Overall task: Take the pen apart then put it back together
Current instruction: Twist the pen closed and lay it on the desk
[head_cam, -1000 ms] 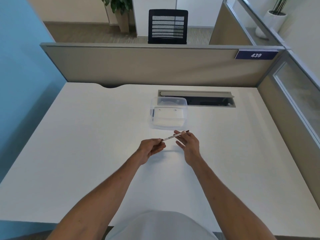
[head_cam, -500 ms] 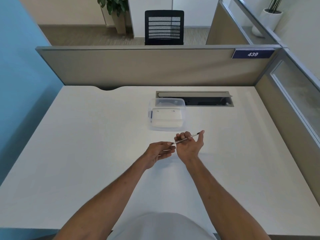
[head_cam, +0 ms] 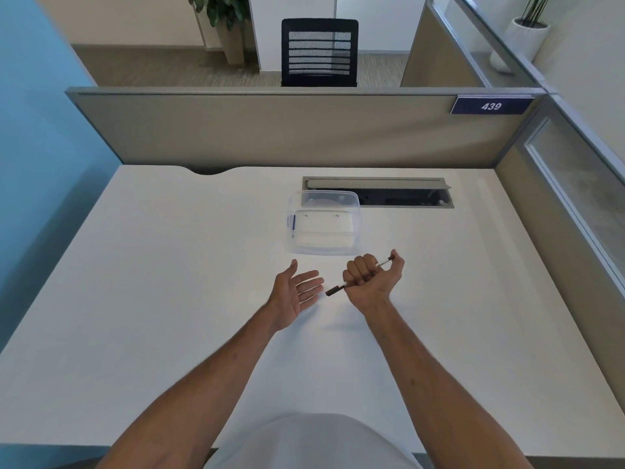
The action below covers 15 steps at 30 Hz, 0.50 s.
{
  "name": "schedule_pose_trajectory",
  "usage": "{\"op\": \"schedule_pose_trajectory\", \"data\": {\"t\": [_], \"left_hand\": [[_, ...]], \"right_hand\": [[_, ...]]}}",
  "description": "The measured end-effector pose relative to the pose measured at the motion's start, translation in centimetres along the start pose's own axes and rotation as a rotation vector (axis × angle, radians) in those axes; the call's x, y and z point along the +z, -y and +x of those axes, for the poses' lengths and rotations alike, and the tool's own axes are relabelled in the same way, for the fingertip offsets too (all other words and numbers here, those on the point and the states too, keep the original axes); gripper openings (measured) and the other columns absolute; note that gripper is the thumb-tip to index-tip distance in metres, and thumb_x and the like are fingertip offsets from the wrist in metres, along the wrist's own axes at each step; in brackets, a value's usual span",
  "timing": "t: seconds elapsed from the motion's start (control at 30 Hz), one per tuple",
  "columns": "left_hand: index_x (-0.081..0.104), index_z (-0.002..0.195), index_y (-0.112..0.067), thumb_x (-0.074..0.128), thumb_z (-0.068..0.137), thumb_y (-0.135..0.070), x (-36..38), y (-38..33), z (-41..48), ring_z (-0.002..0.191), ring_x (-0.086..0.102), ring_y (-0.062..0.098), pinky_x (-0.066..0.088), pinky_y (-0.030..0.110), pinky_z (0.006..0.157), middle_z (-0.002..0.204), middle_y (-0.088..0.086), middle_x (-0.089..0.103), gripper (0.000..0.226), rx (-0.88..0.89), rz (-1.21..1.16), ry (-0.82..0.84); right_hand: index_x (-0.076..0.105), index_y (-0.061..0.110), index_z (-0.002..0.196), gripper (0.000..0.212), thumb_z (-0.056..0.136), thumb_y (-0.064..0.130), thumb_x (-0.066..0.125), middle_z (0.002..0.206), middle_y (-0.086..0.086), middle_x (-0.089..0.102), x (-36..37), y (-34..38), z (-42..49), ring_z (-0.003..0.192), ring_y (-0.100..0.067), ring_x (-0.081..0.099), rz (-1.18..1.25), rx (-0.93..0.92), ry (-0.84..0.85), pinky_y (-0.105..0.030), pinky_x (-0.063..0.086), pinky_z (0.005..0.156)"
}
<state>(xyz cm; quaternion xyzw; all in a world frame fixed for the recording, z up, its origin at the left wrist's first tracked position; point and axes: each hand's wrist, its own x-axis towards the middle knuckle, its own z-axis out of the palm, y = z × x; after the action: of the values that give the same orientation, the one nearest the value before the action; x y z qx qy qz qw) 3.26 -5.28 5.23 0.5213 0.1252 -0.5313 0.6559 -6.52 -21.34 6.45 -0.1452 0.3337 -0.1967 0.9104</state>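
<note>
We see the right hand clenched in a fist around the pen, palm turned up, above the white counter. The pen slants through the fist, its dark ends poking out either side. The left hand lies released, palm up and fingers spread, just beside the pen's lower end. A clear plastic box sits just beyond both hands.

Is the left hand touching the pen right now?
Apart. The head view shows bare desk between the open left hand and the pen gripped by the right hand.
</note>
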Motion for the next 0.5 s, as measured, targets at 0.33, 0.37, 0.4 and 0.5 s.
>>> {"op": "schedule_pose_trajectory", "data": {"t": [0.33, 0.37, 0.4, 0.5], "left_hand": [[0.06, 0.154, -0.005, 0.043, 0.111, -0.059, -0.49, 0.06, 0.27, 0.15, 0.057, 0.035, 0.037, 0.048, 0.132, 0.154, 0.018, 0.064, 0.072, 0.001, -0.046, 0.006], [0.06, 0.154, -0.004, 0.043, 0.111, -0.059, -0.53, 0.07, 0.35, 0.15, 0.057, 0.035, 0.037, 0.048, 0.132, 0.154, 0.018, 0.064, 0.072, 0.0, -0.045, 0.006], [0.059, 0.154, -0.004, 0.043, 0.111, -0.059, -0.55, 0.11, 0.4, 0.15, 0.057, 0.035, 0.037, 0.048, 0.132, 0.154, 0.019, 0.064, 0.072, -0.002, -0.043, 0.008], [0.06, 0.153, -0.005, 0.046, 0.11, -0.057, -0.49, 0.28, 0.54, 0.149, 0.059, 0.034, 0.038, 0.047, 0.132, 0.153, 0.018, 0.066, 0.069, -0.01, -0.005, 0.023]], "right_hand": [[0.011, 0.025, 0.061, 0.054, 0.09, 0.06, 0.04, 0.057, 0.005, 0.005, -0.15, 0.12, 0.12, 0.053, -0.018, 0.003, 0.018, -0.004, 0.003, -0.03, 0.003, 0.053], [0.011, 0.025, 0.061, 0.053, 0.09, 0.059, 0.04, 0.057, 0.006, 0.005, -0.13, 0.1, 0.1, 0.052, -0.017, 0.003, 0.019, -0.003, -0.001, -0.03, 0.003, 0.053], [0.011, 0.025, 0.061, 0.051, 0.09, 0.057, 0.04, 0.057, 0.006, 0.005, -0.12, 0.11, 0.05, 0.052, -0.018, 0.003, 0.024, -0.003, -0.006, -0.03, 0.003, 0.053], [0.012, 0.025, 0.063, 0.054, 0.091, 0.058, 0.043, 0.059, 0.005, 0.005, -0.27, 0.04, 0.04, 0.053, -0.018, 0.003, 0.035, -0.002, -0.007, -0.031, 0.003, 0.053]]}}
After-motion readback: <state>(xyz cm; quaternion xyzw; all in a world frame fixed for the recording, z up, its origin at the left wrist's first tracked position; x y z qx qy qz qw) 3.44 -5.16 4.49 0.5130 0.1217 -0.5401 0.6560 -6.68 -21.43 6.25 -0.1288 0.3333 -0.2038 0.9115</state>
